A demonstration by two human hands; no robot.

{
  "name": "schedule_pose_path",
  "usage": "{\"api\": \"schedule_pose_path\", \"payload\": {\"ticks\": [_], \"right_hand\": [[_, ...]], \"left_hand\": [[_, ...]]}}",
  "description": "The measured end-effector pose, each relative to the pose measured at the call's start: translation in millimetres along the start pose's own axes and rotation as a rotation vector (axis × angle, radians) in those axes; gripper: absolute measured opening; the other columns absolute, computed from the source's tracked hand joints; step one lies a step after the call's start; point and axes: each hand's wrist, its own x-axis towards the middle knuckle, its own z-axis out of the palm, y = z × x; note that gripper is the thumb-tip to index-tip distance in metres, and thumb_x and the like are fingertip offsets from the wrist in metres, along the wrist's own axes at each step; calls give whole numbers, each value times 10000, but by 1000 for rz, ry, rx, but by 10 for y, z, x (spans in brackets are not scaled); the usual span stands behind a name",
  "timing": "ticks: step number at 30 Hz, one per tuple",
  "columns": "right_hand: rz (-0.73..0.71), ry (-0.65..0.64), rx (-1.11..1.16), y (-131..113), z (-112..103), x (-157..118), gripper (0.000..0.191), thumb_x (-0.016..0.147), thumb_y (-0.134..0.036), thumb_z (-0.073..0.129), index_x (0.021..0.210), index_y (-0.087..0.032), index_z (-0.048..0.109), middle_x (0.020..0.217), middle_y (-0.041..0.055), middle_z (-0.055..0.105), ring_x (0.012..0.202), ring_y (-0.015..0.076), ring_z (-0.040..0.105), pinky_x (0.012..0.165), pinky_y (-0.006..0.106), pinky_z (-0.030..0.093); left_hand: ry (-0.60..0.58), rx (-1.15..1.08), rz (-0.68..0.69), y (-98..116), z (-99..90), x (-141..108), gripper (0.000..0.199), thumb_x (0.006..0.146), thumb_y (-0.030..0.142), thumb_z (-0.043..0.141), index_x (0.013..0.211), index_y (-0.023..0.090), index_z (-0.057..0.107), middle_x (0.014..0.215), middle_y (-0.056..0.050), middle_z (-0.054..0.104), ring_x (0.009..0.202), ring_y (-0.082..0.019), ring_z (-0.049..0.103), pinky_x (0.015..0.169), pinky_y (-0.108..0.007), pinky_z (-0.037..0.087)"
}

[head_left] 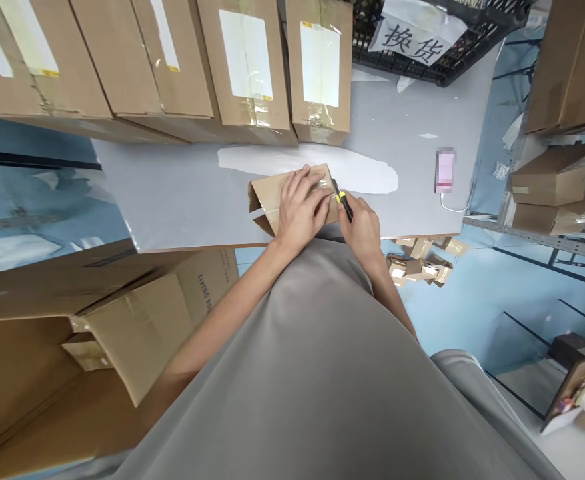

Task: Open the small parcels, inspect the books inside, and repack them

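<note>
A small brown cardboard box (267, 190) lies near the front edge of the grey table, with its left end open and clear tape on its top. My left hand (300, 203) presses on the top of the box and holds it, fingers bent over the taped part. My right hand (360, 227) is closed round a black and yellow utility knife (343, 200). The knife's tip is at the right end of the box, close to my left fingertips. Whether the blade is in the tape or cardboard I cannot tell.
Several large taped cartons (245, 63) line the table's back. A black plastic crate (442, 70) with a paper sign stands back right. A phone (445, 170) on a cable lies to the right. A big open carton (137, 320) is at lower left; small boxes (422, 260) lie below the table.
</note>
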Motion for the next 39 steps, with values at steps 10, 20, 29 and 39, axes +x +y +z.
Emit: {"api": "schedule_pose_path", "payload": {"ticks": [10,20,29,39], "right_hand": [[194,-113,-187,-446,-165,-22,468,1238,-261,352,1624,-172,602,1394,181,772,1223,302,781,1052,374,583],[339,-216,-368,-868,-280,-106,385,1215,-189,370,1493,-114,625,1327,246,814,1189,315,825,1000,386,630],[374,-214,-390,-822,-208,-191,369,1212,-143,396,1497,-119,629,1336,233,823,1200,298,838,972,353,624],[343,-259,-331,-646,-153,-363,443,1190,-158,400,1595,-132,576,1317,224,832,1172,301,846,962,367,643]], "left_hand": [[18,-100,8,-87,43,-6,375,1173,561,533,1283,307,786,1620,-106,718,1710,-378,480,1455,-709,264],[16,-167,4,-63,58,-29,406,1168,577,506,1271,293,778,1592,-111,740,1700,-342,501,1476,-656,283],[27,-154,23,-131,120,-18,397,1180,575,467,1255,332,771,1625,-88,718,1712,-322,487,1495,-653,242],[27,-106,4,-125,85,-39,393,1180,587,490,1318,333,757,1657,-86,695,1727,-315,467,1497,-644,226]]}}
